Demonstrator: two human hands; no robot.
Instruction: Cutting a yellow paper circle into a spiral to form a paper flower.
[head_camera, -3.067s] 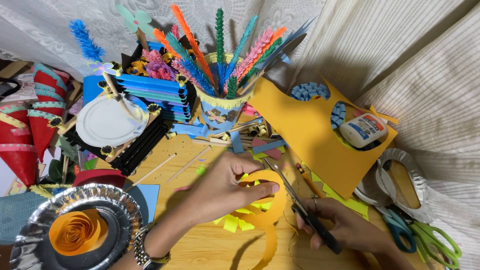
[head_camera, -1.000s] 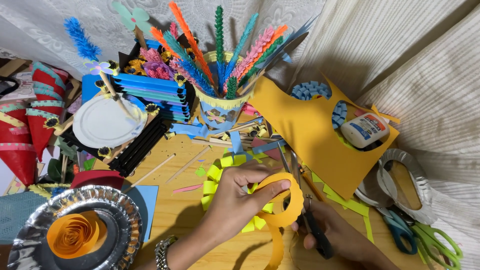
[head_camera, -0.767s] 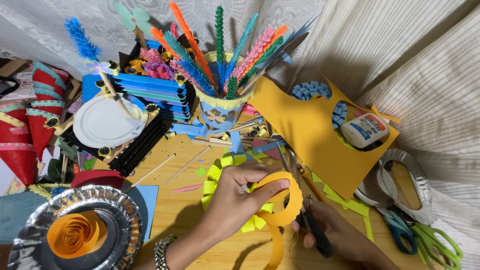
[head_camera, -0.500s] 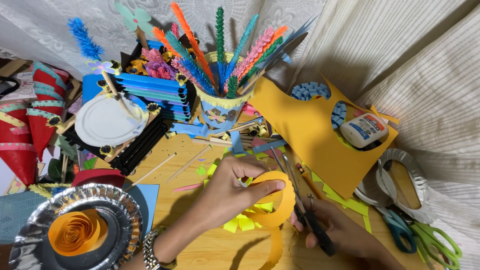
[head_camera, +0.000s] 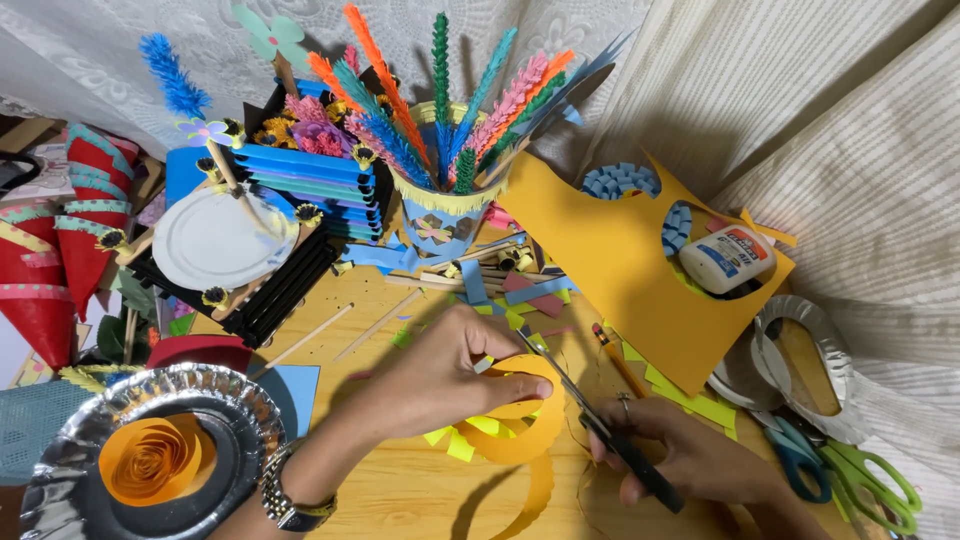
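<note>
My left hand (head_camera: 440, 372) pinches an orange paper spiral (head_camera: 525, 420) that curls round and trails down toward the table's near edge. My right hand (head_camera: 690, 455) grips black-handled scissors (head_camera: 600, 425), whose blades point up-left into the spiral's inner edge beside my left fingers. Under the spiral lies a yellow-green fringed paper piece (head_camera: 470, 435) on the wooden table (head_camera: 400, 490).
A silver foil plate (head_camera: 215, 395) at bottom left holds a rolled orange paper rose (head_camera: 155, 460). A sheet of orange paper (head_camera: 620, 270) with a glue bottle (head_camera: 728, 258) lies at right, green and blue scissors (head_camera: 845, 475) at far right, a cup of paper fronds (head_camera: 440, 210) behind.
The spiral has turned in my left hand and the scissors' blades have advanced along its inner edge. My left hand shifted slightly back to the left.
</note>
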